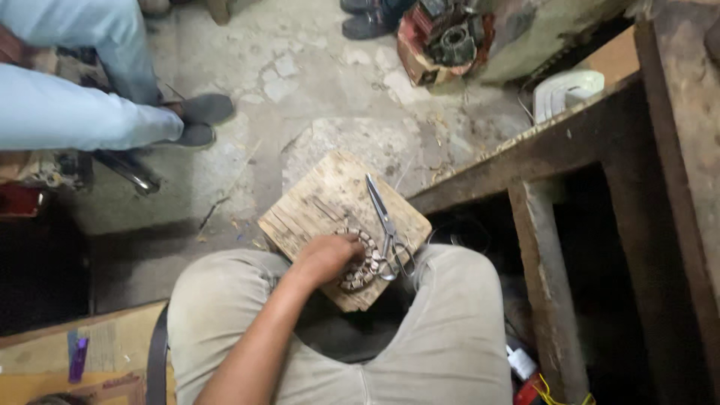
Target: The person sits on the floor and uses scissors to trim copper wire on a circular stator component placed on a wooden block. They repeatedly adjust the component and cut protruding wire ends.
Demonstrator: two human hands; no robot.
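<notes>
A scarred wooden block (322, 196) lies on the floor between my knees. On its near end sits a round ring of small pale and copper-coloured segments (363, 264). My left hand (326, 259) lies curled over the left part of that ring and presses it onto the block. A pair of metal scissors (384, 225) lies shut on the block just right of the ring, its handles touching the ring's edge. My right hand is out of the picture.
Another person's legs in light blue trousers (67, 112) and dark shoes (201, 109) are at the upper left. A red motor part (444, 36) stands at the top. A dark wooden bench frame (547, 150) runs along the right. Cardboard (90, 352) lies at the lower left.
</notes>
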